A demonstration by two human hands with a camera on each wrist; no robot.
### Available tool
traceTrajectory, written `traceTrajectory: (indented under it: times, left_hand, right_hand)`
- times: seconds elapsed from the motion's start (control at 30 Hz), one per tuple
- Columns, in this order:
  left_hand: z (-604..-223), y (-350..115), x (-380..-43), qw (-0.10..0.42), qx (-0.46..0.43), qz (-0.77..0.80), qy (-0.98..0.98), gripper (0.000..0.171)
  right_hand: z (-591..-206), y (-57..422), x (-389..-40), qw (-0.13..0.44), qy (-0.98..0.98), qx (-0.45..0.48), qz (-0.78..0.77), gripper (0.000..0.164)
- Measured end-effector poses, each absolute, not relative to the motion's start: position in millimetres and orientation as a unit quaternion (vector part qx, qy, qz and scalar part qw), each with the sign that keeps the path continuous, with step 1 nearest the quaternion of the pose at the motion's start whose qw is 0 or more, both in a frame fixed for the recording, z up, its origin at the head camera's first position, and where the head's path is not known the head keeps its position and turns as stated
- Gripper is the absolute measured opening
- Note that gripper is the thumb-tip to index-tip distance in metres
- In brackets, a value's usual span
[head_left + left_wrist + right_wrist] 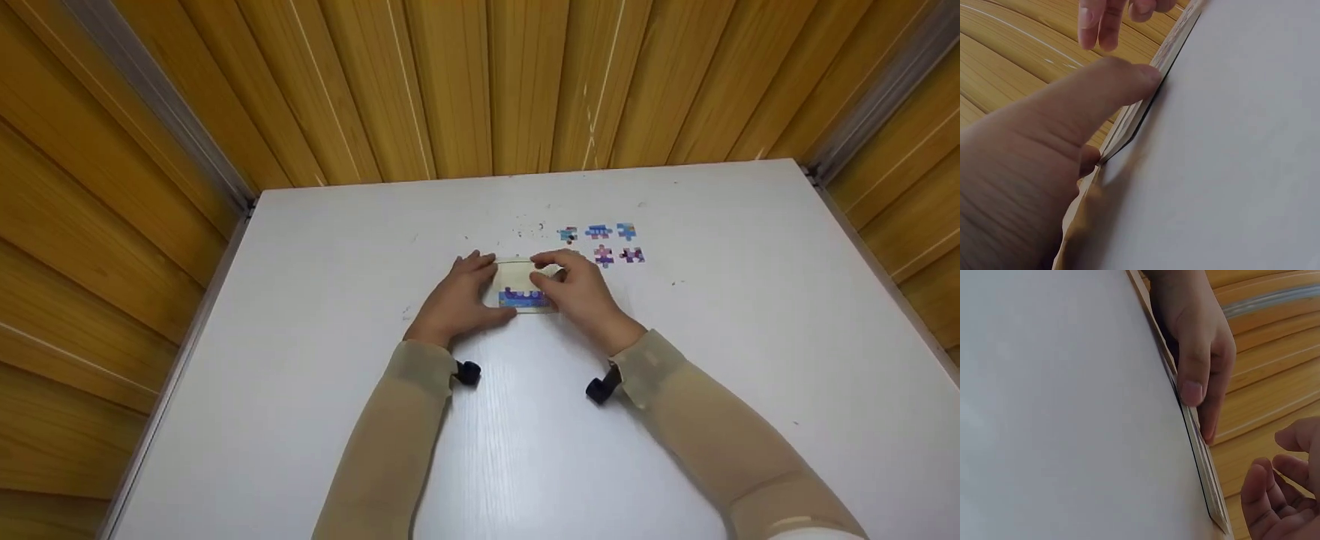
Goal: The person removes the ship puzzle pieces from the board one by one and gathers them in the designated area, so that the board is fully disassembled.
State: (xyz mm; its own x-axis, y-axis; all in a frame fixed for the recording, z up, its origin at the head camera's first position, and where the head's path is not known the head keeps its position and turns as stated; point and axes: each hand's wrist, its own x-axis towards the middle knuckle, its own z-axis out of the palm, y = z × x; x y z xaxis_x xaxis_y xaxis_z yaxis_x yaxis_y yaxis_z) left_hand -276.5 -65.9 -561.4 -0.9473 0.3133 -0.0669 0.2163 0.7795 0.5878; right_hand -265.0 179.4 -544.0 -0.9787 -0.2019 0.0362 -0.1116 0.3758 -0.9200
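Observation:
A small jigsaw tray [517, 274] with a pale base lies on the white table. Blue and purple jigsaw pieces [525, 299] fill the strip along its near side. My left hand [463, 298] holds the tray at its left end, thumb on the near edge and fingers by the far left corner; the left wrist view shows that thumb [1129, 79] against the rim. Over the tray's right part hovers my right hand [581, 292], fingers bent and thumb apart from the index finger. In the right wrist view nothing shows between the right hand's fingers [1255, 495].
Several loose jigsaw pieces [604, 255] lie in two rows beyond my right hand, some picture side up. Small dark specks dot the white table [337, 247] behind the tray. Wood-look panels [450, 90] wall off the back and sides.

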Motion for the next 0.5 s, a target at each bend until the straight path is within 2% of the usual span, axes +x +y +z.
traceTrajectory:
  times: [0.2, 0.5]
  left_hand:
    - [-561, -68, -277, 0.079, 0.135, 0.300, 0.941, 0.095]
    - [-560, -69, -276, 0.077, 0.149, 0.305, 0.937, 0.098]
  right_hand:
    - [-547, 165, -263, 0.052, 0.833, -0.146, -0.531, 0.044]
    - [-558, 164, -264, 0.061, 0.868, -0.183, -0.457, 0.040]
